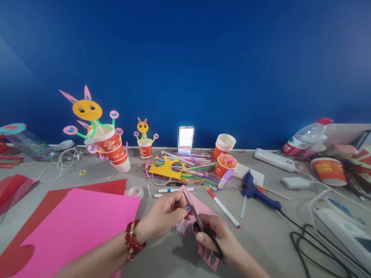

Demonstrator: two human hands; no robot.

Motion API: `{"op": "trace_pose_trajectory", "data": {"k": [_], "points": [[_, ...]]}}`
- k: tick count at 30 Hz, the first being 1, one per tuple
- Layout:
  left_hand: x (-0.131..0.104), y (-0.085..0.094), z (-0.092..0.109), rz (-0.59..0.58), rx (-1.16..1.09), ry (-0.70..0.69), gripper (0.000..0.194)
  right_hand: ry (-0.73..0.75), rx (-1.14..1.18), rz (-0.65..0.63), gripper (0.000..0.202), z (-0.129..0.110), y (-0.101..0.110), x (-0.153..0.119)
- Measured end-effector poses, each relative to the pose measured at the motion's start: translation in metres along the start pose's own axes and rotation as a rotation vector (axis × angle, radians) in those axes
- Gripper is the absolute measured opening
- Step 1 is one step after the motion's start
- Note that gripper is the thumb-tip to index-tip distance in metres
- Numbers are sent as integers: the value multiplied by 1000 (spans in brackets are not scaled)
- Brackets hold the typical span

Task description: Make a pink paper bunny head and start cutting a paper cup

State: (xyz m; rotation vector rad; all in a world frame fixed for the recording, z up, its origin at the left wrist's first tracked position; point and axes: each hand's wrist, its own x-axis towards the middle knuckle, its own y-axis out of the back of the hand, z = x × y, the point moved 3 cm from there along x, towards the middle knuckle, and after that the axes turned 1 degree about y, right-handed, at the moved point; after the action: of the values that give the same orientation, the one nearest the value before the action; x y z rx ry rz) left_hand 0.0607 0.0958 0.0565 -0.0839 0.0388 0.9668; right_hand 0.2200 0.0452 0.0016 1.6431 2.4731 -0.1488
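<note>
Black-handled metal scissors (196,217), gripped in my right hand (219,236), meet the small blue piece (189,208) pinched in my left hand (164,211) above cut-out pink paper (203,204), short of the perforated yellow sheet (167,167): apparently a trimming step, calling next for steady blades.

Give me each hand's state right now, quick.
Left hand: closed, pinching what looks like a small blue piece.
Right hand: closed, holding black-handled scissors.
</note>
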Motion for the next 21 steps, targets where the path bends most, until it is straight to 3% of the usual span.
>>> {"op": "trace_pose_trajectory", "data": {"k": [21], "points": [[2, 4, -6, -61, -28, 51, 10, 4, -28, -12, 62, -2, 0, 0]]}}
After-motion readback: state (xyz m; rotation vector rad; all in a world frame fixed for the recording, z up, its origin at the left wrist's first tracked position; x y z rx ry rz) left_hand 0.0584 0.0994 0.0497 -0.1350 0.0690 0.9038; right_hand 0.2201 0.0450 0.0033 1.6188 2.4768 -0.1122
